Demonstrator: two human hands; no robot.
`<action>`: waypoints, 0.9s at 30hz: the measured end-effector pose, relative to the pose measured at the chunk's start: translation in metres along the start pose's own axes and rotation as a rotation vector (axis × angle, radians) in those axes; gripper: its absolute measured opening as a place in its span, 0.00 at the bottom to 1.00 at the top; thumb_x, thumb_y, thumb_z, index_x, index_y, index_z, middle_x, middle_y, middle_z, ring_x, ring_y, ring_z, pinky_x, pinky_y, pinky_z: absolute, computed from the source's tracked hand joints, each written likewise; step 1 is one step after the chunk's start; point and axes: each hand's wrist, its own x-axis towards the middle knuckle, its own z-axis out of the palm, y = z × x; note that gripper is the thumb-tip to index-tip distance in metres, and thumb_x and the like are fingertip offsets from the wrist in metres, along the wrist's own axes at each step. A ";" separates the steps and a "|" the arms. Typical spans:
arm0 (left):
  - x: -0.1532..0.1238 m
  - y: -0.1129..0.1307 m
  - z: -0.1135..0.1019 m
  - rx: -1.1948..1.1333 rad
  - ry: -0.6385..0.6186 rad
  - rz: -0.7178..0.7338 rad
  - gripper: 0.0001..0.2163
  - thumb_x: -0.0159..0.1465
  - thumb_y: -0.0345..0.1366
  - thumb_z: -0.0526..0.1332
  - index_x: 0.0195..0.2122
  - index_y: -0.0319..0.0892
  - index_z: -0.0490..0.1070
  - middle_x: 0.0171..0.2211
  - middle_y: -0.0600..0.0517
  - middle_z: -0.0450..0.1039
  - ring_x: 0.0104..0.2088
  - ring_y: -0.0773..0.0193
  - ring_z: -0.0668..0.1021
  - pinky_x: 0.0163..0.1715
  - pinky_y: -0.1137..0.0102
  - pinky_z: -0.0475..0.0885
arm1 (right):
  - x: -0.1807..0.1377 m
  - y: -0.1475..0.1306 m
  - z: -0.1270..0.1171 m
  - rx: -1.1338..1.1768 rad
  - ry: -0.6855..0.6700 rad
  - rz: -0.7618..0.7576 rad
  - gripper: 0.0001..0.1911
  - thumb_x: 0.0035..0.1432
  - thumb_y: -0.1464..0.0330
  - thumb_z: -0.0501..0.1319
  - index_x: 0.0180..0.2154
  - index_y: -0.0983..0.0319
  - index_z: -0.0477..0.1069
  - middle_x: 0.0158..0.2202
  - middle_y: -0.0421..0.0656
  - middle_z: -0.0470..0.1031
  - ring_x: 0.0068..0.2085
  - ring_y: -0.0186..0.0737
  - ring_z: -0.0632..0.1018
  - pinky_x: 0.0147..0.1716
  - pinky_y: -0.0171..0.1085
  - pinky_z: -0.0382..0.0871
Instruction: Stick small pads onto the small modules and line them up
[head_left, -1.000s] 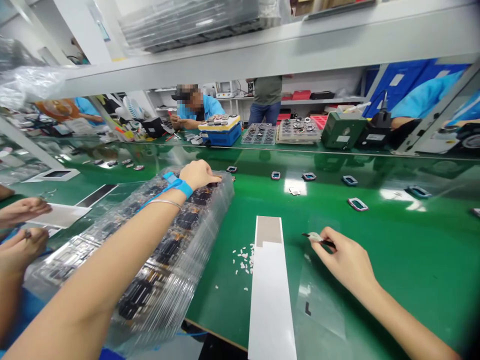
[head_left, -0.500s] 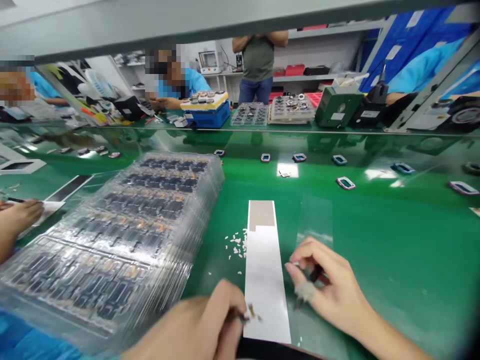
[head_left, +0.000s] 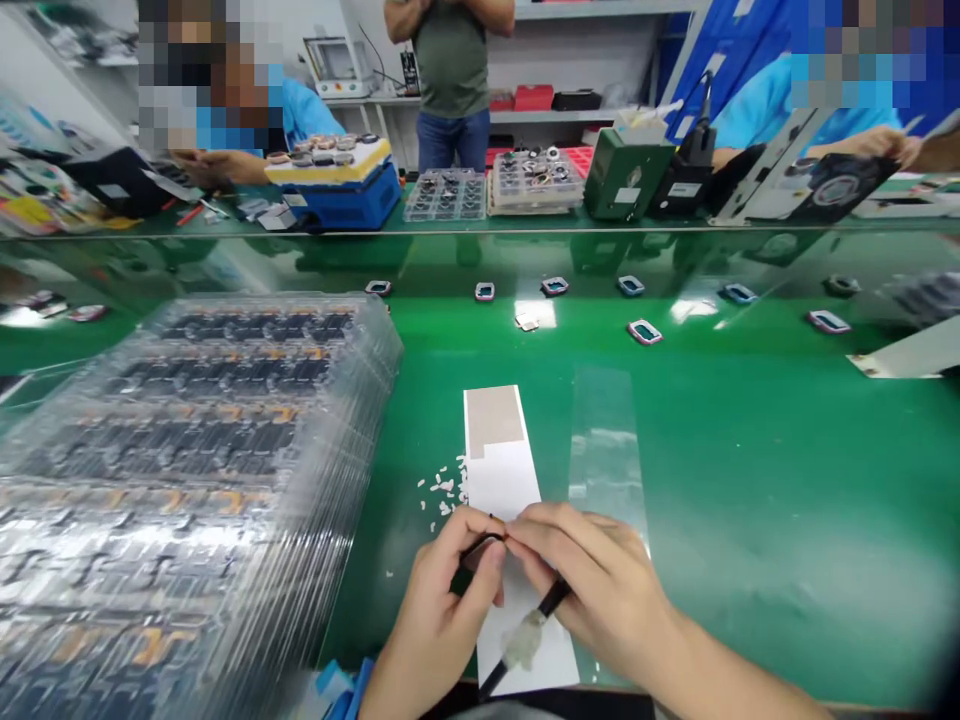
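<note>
My left hand (head_left: 439, 610) pinches a small dark flat part (head_left: 474, 552) between thumb and fingers, above the lower end of a white paper strip (head_left: 501, 490). My right hand (head_left: 600, 590) grips a black slender tool (head_left: 551, 600) with a white wad wound round its shaft (head_left: 523, 640). The fingers of my right hand touch those of my left, and they hide the tool's tip. A tan patch (head_left: 491, 420) covers the strip's far end. Small white bits (head_left: 442, 488) lie scattered beside the strip on the left.
A tall stack of clear trays holding dark parts (head_left: 202, 450) fills the left of the green bench (head_left: 750, 500). A clear film strip (head_left: 604, 450) lies to the right. Several small framed parts (head_left: 555, 286) stand in a row beyond. A co-worker's blue sleeve (head_left: 307, 115) shows across the bench.
My left hand has left the tray stack and now holds the small part over the strip. My right hand has moved left with the tool. The view has tilted downward less.
</note>
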 end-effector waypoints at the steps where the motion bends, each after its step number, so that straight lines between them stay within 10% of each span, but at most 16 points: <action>1: 0.000 -0.001 0.001 0.014 0.010 0.013 0.05 0.74 0.36 0.54 0.41 0.45 0.68 0.27 0.57 0.69 0.27 0.69 0.72 0.30 0.77 0.67 | -0.001 0.000 0.000 -0.013 0.001 0.006 0.08 0.64 0.76 0.60 0.45 0.65 0.72 0.37 0.45 0.80 0.32 0.37 0.80 0.29 0.35 0.75; 12: 0.003 0.000 0.003 0.139 0.054 0.059 0.05 0.72 0.33 0.54 0.40 0.45 0.68 0.29 0.56 0.72 0.28 0.69 0.75 0.31 0.77 0.67 | 0.004 0.002 0.004 0.030 -0.095 0.181 0.07 0.64 0.78 0.56 0.37 0.64 0.71 0.31 0.42 0.75 0.26 0.33 0.75 0.25 0.34 0.67; 19: 0.004 0.007 0.006 0.156 -0.199 0.123 0.06 0.69 0.28 0.54 0.38 0.43 0.68 0.32 0.52 0.76 0.32 0.66 0.78 0.33 0.75 0.68 | 0.052 0.025 0.022 0.332 -0.379 0.537 0.11 0.47 0.83 0.62 0.28 0.61 0.72 0.29 0.37 0.77 0.30 0.34 0.76 0.31 0.33 0.66; 27: 0.000 0.004 0.004 0.086 -0.221 0.059 0.03 0.71 0.32 0.54 0.42 0.44 0.66 0.33 0.52 0.74 0.33 0.64 0.78 0.33 0.72 0.68 | 0.055 0.037 0.053 0.476 -0.420 0.606 0.11 0.50 0.82 0.60 0.29 0.61 0.75 0.33 0.41 0.80 0.36 0.38 0.79 0.39 0.37 0.71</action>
